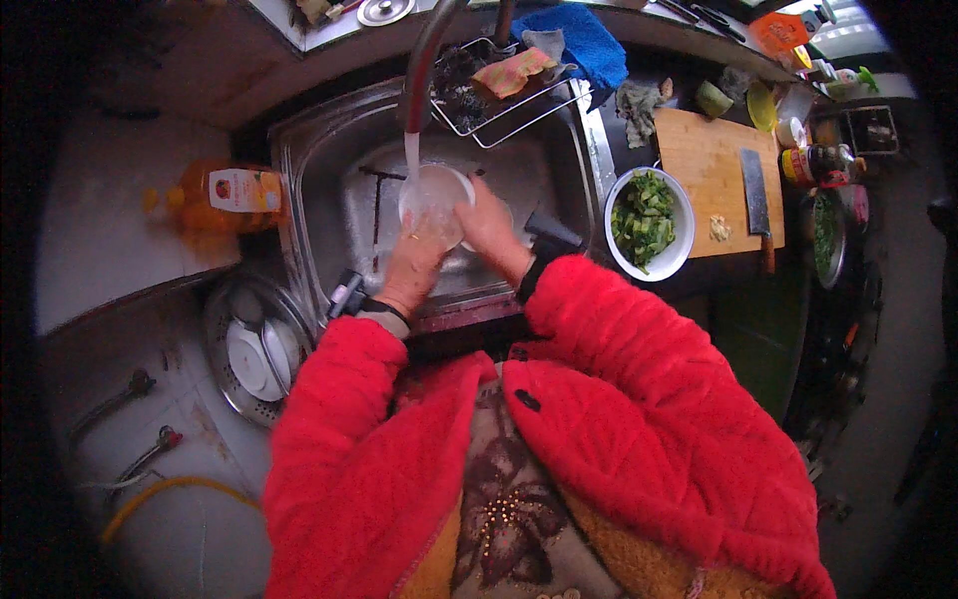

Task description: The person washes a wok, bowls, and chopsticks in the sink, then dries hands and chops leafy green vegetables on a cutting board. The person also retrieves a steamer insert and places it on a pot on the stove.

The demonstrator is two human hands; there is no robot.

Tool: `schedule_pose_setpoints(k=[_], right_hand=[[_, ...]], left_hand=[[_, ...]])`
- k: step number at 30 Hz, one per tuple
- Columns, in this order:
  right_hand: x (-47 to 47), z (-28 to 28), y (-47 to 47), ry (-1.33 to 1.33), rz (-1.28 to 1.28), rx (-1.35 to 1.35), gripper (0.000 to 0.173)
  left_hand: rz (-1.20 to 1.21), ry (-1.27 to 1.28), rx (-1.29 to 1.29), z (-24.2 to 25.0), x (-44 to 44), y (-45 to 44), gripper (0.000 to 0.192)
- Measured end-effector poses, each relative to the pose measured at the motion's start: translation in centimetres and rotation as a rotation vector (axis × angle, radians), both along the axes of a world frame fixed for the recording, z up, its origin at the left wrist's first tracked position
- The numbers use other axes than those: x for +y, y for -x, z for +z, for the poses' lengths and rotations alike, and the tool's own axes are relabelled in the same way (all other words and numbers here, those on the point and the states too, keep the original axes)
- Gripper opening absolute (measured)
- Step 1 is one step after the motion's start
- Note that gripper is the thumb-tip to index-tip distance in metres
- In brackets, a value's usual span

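A white bowl (435, 189) is tilted under a stream of running water (412, 161) in a stainless steel sink (550, 187). My right hand (492, 228) grips the bowl's right rim. Against its near side lies my left hand (418, 258), with blurred, wet fingers over the bowl's inside; whether they grip it is unclear. The water falls from a curved faucet (421, 82) near the bowl's left rim. Part of another pale, round dish shows behind my right hand, mostly hidden.
A wire rack (516, 120) with cloths and scourers spans the sink's far right corner. To the right are a bowl of chopped greens (644, 221) and a cutting board (696, 157) with a cleaver (755, 191). An oil bottle (224, 191) and a colander with dishes (224, 374) are left.
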State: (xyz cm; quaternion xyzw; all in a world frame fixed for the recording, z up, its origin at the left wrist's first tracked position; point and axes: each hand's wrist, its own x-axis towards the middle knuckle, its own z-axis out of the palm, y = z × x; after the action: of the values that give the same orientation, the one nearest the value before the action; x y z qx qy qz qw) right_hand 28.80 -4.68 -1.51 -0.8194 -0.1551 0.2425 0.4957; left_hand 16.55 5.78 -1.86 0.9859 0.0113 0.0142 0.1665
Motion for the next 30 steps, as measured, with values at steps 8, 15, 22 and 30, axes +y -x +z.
schedule_pose_setpoints(k=[8,15,22,30], right_hand=[[-1.1,-1.7,0.5,-0.160,0.070,0.092,0.047],[-1.2,2.4,-1.5,-0.075,0.172,0.634,0.043],[0.6,3.2,-3.4,-0.165,0.257,0.713,0.036],[4.8,2.2,-1.0,0.127,0.512,-0.287,0.032]], left_hand=[[-0.127,-0.022,-0.073,0.7,1.9,1.4,0.036],[-0.080,-0.210,-0.020,2.2,4.6,2.2,0.031],[0.093,0.603,0.044,1.2,2.9,3.3,0.019],[0.644,1.532,0.097,2.2,2.2,1.8,0.023]])
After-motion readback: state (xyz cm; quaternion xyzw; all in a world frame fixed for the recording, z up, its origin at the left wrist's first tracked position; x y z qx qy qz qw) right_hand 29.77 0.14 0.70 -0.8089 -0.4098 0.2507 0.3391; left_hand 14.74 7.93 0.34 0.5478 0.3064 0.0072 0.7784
